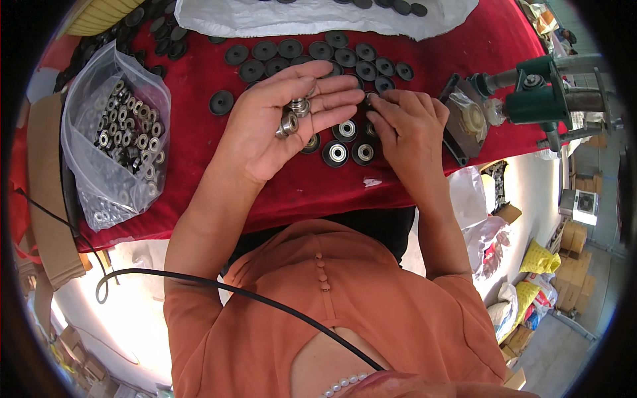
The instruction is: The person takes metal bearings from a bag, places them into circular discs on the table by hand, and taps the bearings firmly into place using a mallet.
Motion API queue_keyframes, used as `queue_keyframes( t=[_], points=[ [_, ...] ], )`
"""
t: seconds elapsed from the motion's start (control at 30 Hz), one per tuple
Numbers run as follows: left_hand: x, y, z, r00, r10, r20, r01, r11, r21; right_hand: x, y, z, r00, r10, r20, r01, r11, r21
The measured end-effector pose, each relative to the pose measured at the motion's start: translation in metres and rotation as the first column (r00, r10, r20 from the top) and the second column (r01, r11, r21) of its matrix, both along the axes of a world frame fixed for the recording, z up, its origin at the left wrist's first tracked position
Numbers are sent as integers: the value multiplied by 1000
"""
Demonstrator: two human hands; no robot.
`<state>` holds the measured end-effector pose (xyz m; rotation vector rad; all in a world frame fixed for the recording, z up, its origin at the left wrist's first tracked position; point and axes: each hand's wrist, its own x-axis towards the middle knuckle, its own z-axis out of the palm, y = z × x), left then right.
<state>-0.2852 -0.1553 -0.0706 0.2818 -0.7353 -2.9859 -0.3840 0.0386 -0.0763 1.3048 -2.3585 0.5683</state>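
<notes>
Head view, person seated at a table covered in red cloth (pixel 199 79).

Near edge of the table: left hand (pixel 279 123) is turned palm up, fingers loosely spread and flat — a tray posture. A few small metal bearings (pixel 295 113) rest on the palm and the base of the fingers, not pinched; holding it level probably keeps them from rolling off and within reach of the other hand.

Right hand (pixel 408 126) lies palm down just beside the left, fingers curled, fingertips pressed onto a black disc (pixel 367 99) on the cloth. Whether it pinches a bearing under the fingertips I cannot tell — the fingers cover that spot.

Just below the two hands, a short row of black discs with bearings already seated (pixel 345 142) lies flat on the cloth, centres shining.

Toward the left edge: a clear plastic bag of loose bearings (pixel 116 139), mouth open toward the worker.

Farther in, empty black discs (pixel 312 56) are laid out in rows, holes up — apparently staged for fitting.

Right edge: a green hand press (pixel 537 93) on a dark base.

Far edge: a white sack (pixel 318 16) with more discs on it.
</notes>
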Motion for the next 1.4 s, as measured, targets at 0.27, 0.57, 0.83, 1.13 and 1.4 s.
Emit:
queue_keyframes(
  t=[0.27,0.57,0.83,1.13,1.4],
  points=[
    [1,0,1,1000,-25,13,25,999,-33,7,30,0,996,-85,-26,87,993,82],
    [0,1,0,999,-34,4,34,997,-73,23,34,-16,986,-151,-76,158,982,104],
    [-2,12,0,995,-101,25,102,993,-63,18,11,17,990,-129,-49,125,990,-70],
    [5,13,-1,973,-224,46,227,972,-59,2,-21,16,932,278,231,-237,953,-189],
    [0,6,4,988,49,144,-39,996,-78,-51,5,-2,971,-76,227,98,992,-84]
  ],
)
